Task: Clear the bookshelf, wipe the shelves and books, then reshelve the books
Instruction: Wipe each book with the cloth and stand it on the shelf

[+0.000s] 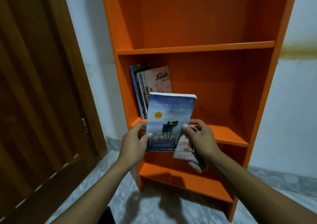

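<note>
While both hands [135, 139] hold it, book [169, 121] stands upright.

Home room — bookshelf [195, 48], wooden door [34, 86]

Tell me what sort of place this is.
Probably a room in a home: an orange bookshelf stands against a white wall beside a wooden door, on a grey stone-look floor. A few books lean on one shelf.
</note>
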